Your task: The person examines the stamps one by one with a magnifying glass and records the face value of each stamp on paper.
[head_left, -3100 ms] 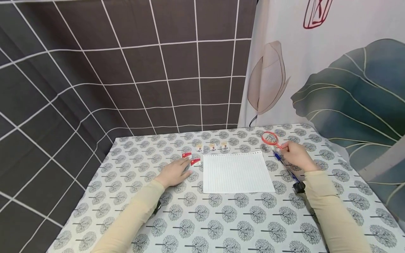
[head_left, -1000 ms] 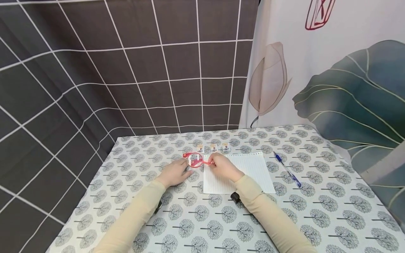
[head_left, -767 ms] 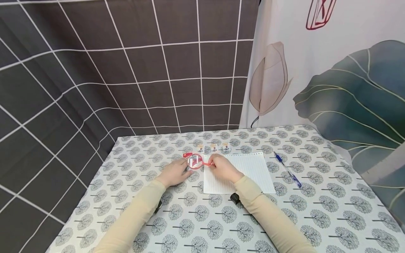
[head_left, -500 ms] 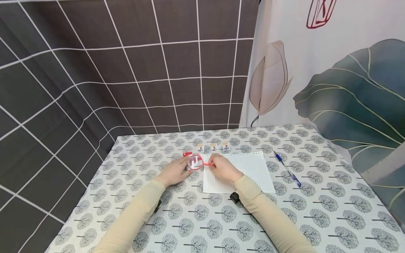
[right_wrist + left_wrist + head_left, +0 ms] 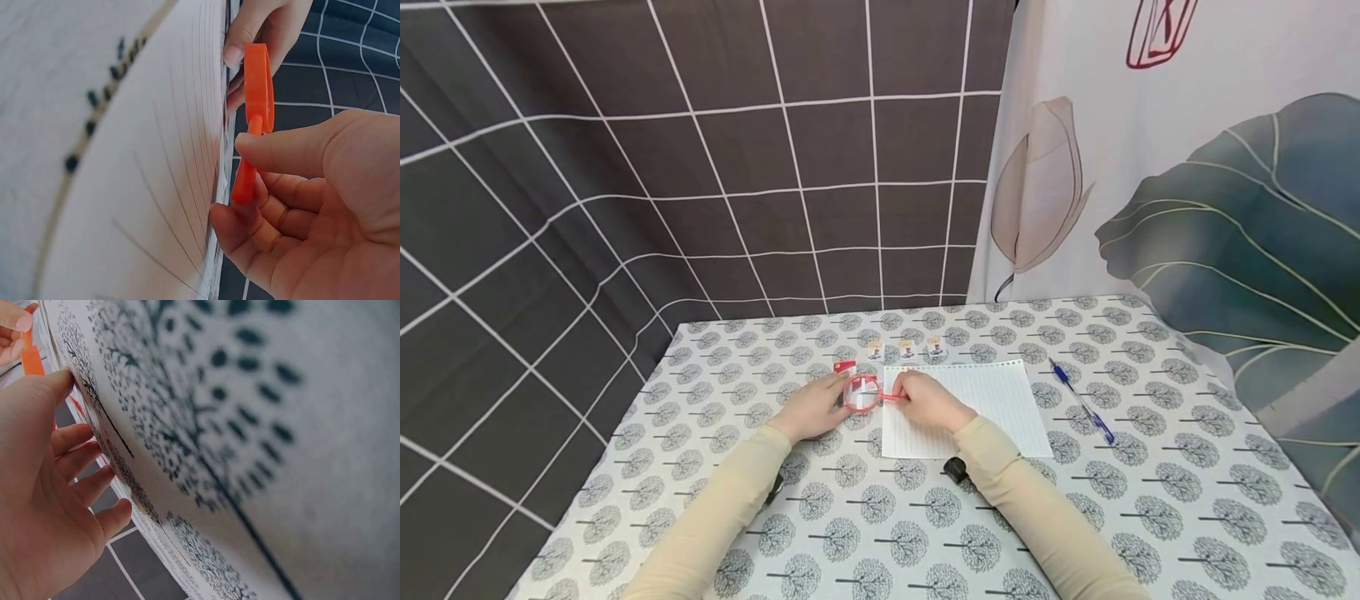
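In the head view, my right hand [image 5: 928, 402] pinches the handle of a red-rimmed magnifying glass [image 5: 862, 393] between thumb and fingers. The right wrist view shows the magnifying glass [image 5: 257, 81] edge-on, its lens reaching toward the other hand and raised off the cloth. My left hand [image 5: 811, 408] rests on the cloth at the left, fingers extended and relaxed, fingertips by a red-and-white card [image 5: 844, 366]. A second such card lies partly under the lens, blurred through it. A sheet of lined paper [image 5: 992, 408] lies beneath my right hand.
Three small picture cards, the middle one [image 5: 907, 349] among them, lie in a row behind the paper. A blue pen [image 5: 1081, 402] lies right of the paper. A tree-patterned cloth [image 5: 880, 533] covers the table. A dark grid curtain [image 5: 820, 167] hangs behind.
My right hand has carried the magnifying glass from beside the pen leftward to the cards. In the last second the lens has shifted slightly toward me. My left hand stays in place.
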`<state>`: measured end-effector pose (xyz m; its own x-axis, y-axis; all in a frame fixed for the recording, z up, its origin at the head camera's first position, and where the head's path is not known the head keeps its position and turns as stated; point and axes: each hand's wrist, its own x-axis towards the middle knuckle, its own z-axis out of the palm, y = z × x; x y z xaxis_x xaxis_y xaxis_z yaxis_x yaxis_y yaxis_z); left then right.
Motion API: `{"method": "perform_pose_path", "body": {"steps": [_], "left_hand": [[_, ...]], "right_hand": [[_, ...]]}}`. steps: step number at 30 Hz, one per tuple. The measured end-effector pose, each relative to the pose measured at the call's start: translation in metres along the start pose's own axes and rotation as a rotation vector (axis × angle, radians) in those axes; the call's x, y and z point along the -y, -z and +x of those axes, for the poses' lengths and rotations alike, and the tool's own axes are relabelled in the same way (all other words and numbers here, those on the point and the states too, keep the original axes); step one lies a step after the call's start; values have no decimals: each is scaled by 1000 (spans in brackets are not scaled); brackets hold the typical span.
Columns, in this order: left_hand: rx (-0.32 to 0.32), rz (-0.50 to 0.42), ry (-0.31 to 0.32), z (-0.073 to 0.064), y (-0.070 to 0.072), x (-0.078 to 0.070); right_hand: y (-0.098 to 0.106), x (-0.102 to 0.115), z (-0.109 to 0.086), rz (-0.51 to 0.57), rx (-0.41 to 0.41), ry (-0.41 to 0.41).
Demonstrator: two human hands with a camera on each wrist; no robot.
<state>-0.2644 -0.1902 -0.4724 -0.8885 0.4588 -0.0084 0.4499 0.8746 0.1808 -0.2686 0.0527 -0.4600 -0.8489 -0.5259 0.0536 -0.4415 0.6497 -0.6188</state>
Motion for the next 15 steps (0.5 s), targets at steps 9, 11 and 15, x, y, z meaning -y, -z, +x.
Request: {"method": "perform_pose_path", "body": {"steps": [9,11,15], "left_hand": [[24,-16,35,0,-2,0],[21,-20,33,0,-2,0],[19,-17,32,1,-3,1]], "right_hand": [[-2,-1,1,3,-11,7],[-2,-1,1,4,-10,5],[-2,-1,1,-5,-9,6]]}}
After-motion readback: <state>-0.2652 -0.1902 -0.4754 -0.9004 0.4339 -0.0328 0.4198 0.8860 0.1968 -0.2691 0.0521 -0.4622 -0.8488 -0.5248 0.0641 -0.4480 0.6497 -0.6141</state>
